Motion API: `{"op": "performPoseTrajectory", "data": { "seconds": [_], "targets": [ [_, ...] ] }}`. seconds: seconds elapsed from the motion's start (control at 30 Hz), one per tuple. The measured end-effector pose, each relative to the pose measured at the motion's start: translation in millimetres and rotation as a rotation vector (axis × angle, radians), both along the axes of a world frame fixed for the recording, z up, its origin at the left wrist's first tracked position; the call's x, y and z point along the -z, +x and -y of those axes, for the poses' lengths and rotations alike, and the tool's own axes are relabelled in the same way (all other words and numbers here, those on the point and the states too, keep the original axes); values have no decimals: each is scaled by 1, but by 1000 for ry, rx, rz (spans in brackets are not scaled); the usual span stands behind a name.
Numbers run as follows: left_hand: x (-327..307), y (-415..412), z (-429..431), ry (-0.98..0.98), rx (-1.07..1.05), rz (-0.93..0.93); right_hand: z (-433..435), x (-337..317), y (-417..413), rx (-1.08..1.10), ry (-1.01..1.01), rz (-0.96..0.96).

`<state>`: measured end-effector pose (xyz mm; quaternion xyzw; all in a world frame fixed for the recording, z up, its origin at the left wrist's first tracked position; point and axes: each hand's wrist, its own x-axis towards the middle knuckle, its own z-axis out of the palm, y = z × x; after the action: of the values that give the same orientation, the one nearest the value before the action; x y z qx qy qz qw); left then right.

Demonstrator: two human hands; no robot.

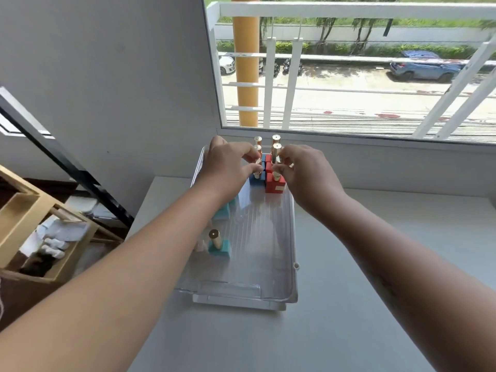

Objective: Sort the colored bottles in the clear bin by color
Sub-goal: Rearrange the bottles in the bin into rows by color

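Observation:
A clear bin (291,264) stands on the white table. At its far end stand blue bottles (253,180) in a row on the left and red bottles (275,185) in a row on the right, all with gold caps. My left hand (228,167) pinches the gold cap of the nearest blue bottle. My right hand (306,170) pinches the gold cap of the nearest red bottle. A teal bottle (221,248) stands alone by the bin's left wall. Another teal bottle (222,212) is partly hidden under my left forearm.
The bin sits on a white table (335,318) against a window sill (375,146). A wooden shelf (32,237) with white items stands on the floor at the left. A grey wall (107,76) rises behind the bin's left side.

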<state>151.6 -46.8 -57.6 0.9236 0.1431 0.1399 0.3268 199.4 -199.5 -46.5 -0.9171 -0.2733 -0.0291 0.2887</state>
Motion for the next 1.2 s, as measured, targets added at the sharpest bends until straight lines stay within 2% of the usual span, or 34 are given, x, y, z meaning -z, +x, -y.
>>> {"op": "performPoseTrajectory", "data": {
  "seconds": [0.2, 0.3, 0.37, 0.43, 0.53, 0.7, 0.9, 1.1, 1.2],
  "targets": [
    [-9, -6, -14, 0, 131, 47, -1, 1, -7, 85, 32, -54],
    [-16, -21, -39, 29, 183, 48, -1, -2, -16, 167, 85, 73],
    [-19, -32, -59, 66, 202, -8, -8, -7, -25, 164, 120, 154],
    [-19, -43, -77, 86, 226, -103, -21, -10, -33, 67, 119, 91],
    [-15, -53, -94, 90, 260, -173, -44, -8, -42, -52, 25, -75],
    [-4, -44, -102, 92, 296, -107, -72, -3, -42, -23, -97, -182],
    [4, -26, -108, 45, 344, -55, -95, -11, -28, -8, -301, -110],
    [-4, 3, -116, 28, 230, -45, -125, -26, 7, 45, -441, -16],
    [-3, 11, -117, 23, 177, -69, -140, -22, 21, 82, -524, -29]
  ]
}}
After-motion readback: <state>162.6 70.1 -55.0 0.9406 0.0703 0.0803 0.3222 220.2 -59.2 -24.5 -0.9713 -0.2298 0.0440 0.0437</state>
